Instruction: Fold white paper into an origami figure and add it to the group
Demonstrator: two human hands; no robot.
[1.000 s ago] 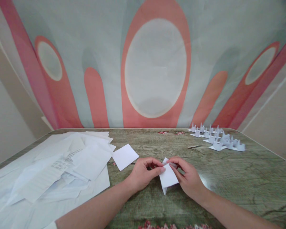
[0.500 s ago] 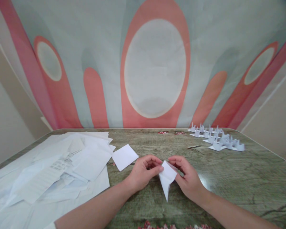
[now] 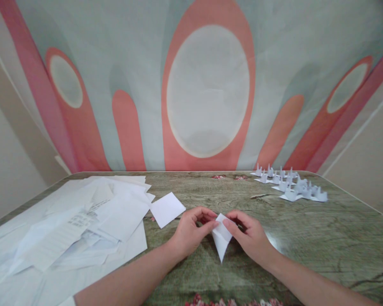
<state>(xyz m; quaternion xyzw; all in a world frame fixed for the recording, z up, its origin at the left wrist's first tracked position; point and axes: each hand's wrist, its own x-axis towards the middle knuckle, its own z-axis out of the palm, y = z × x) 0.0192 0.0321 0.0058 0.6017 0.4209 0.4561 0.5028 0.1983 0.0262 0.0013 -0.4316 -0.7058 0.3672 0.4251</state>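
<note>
Between my hands is a small folded piece of white paper [image 3: 222,242], its narrow point hanging down toward me. My left hand [image 3: 194,227] pinches its left edge, thumb in front and fingers behind. On the right edge, my right hand [image 3: 247,233] presses its thumb onto the front face, its other fingers curled at the back. The fingertips behind the paper are partly hidden. A loose white paper square [image 3: 167,210] lies flat on the table, just beyond my left hand.
A large heap of white paper sheets [image 3: 121,216], some printed, covers the left of the wood-grain table [image 3: 325,246]. Several folded paper cranes [image 3: 301,189] stand in rows at the back right. A patterned backdrop [image 3: 207,93] rises behind the table.
My right thumb has moved left onto the front of the folded paper, whose right flap now lies flatter. The paper's lower tip has shifted slightly up. My left hand keeps its grip.
</note>
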